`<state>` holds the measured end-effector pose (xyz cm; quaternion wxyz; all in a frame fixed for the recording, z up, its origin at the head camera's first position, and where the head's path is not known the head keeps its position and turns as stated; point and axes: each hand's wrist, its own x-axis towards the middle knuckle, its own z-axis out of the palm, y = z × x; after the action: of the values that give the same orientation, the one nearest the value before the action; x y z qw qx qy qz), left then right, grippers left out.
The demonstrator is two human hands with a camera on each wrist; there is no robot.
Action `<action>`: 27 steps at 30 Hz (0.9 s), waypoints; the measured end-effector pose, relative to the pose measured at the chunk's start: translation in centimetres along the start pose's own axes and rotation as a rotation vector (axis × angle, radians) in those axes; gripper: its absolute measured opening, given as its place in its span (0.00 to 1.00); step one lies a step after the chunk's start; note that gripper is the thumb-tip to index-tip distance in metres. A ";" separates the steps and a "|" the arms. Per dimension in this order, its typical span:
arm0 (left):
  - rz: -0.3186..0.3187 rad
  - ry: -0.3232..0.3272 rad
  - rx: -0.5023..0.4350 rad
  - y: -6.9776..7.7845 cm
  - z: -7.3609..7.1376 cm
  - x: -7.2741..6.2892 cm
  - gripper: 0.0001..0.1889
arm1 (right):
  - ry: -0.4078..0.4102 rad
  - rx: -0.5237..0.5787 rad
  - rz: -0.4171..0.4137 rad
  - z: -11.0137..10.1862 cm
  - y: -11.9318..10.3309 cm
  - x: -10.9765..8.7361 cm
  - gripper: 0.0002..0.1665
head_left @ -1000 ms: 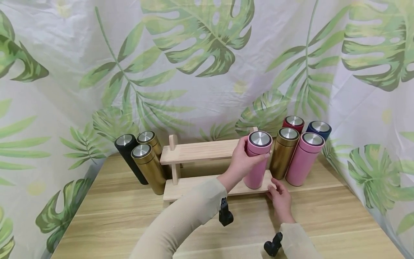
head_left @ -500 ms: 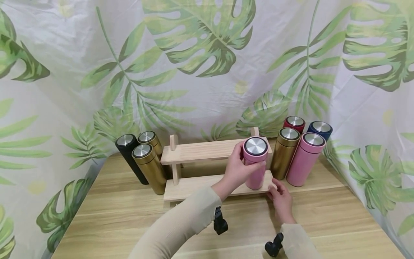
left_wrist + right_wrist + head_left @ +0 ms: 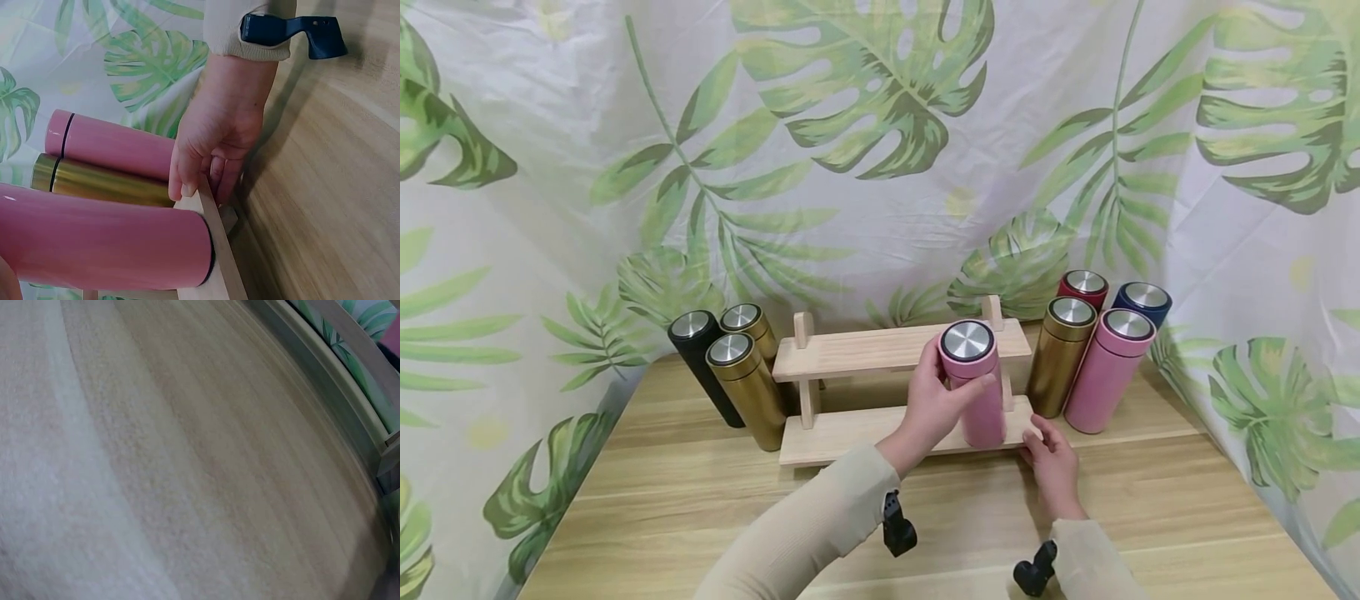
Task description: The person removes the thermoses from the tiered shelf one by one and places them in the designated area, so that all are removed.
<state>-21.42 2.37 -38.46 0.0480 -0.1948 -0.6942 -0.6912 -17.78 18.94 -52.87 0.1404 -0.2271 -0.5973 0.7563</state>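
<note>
My left hand (image 3: 928,408) grips a pink thermos bottle (image 3: 983,417) near its top, with the thumb across the front. The bottle is upright at the right part of a small two-tier wooden shelf (image 3: 850,429), in front of the upper board. In the left wrist view the bottle's base meets the lower board, or is very close to it. At that board's right end, my right hand (image 3: 1051,467) pinches the corner, with fingers on both faces in the left wrist view. The right wrist view shows mostly tabletop, with the right hand out of sight.
Right of the shelf stand a gold bottle (image 3: 1060,358), another pink bottle (image 3: 1107,375), a red one (image 3: 1084,286) and a blue one (image 3: 1146,298). On the left are a black bottle (image 3: 703,367) and two gold ones, the nearer (image 3: 745,392) close to the shelf. A leaf-patterned cloth (image 3: 880,208) hangs behind.
My left hand has moved the pink bottle leftward and slightly toward me along the shelf, uncovering the right upright. The right hand stays at the shelf's corner.
</note>
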 end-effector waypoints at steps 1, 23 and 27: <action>0.001 0.003 -0.003 0.0 -0.2 -0.1 0.35 | -0.003 -0.001 -0.001 0.0 0.0 0.0 0.24; 0.326 0.068 0.164 2.9 -6.5 -2.6 0.37 | -0.054 -0.036 0.008 -0.2 -0.2 -0.1 0.27; 0.401 0.112 0.164 2.9 -8.0 -3.1 0.36 | -0.072 -0.051 0.004 -0.2 -0.3 -0.2 0.26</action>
<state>-19.21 -6.18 -36.43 0.2385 -0.2856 -0.6917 -0.6189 -17.52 19.13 -52.62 0.1118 -0.2044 -0.6206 0.7487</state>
